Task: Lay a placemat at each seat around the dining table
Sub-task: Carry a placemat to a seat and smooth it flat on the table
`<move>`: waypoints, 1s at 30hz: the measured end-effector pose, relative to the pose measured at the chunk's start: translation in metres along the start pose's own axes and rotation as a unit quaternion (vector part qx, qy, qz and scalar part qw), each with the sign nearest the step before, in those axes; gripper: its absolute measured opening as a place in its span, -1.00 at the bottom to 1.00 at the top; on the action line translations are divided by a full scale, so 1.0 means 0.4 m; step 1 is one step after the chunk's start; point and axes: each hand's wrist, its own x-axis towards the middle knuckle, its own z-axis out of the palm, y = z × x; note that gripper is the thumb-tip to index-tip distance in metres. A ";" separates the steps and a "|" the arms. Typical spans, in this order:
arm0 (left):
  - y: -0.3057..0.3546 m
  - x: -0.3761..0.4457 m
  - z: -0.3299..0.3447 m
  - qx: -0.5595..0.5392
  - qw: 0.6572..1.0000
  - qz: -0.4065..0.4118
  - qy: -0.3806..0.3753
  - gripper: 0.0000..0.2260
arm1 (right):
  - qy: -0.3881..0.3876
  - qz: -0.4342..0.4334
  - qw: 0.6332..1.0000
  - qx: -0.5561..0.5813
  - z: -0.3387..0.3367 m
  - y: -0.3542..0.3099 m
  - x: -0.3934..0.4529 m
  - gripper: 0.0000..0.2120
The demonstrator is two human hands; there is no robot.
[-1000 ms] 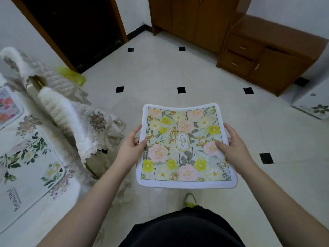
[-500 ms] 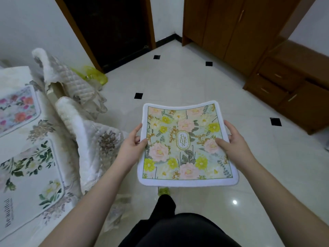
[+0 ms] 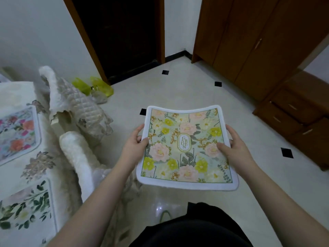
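**Placemat carried level, table off to the left**

Since the earlier frame the view has swung left and up: the dark doorway [image 3: 122, 36] now fills more of the top, the table sits nearer the left edge, and the floral placemat [image 3: 185, 148] has kept its place between the hands.

Left hand [image 3: 133, 145] pinches the mat's left edge, thumb on top, fingers curled beneath. Right hand [image 3: 235, 145] grips the right edge the same way, thumb lying on the print. Mat held roughly flat above the pale tiled floor [image 3: 178, 86], sagging slightly in the middle, far corners lifted. Label reads "GARDEN".

Dining table [image 3: 17, 97], cloth-covered, at left. Two mats already lie on it: a pink-and-orange flowered mat [image 3: 17, 134] farther away, a green-leaf mat [image 3: 26, 205] nearer. Two chairs with quilted covers stand just beside the table: far chair [image 3: 74, 104], near chair [image 3: 78, 157]. Yellow-green bags [image 3: 99, 86] on the floor by the doorway. Wooden wardrobe [image 3: 249, 41] at right.
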 end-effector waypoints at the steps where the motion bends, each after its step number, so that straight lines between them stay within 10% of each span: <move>1: 0.004 0.023 0.001 -0.008 1.000 -0.004 0.001 -0.52 | -0.001 0.000 1.000 -0.002 0.001 -0.006 0.024 -0.37; 30: 0.206 0.674 -0.031 -0.089 0.981 -0.080 0.152 -0.54 | -0.178 -0.030 0.983 -0.042 0.180 -0.343 0.972 -0.38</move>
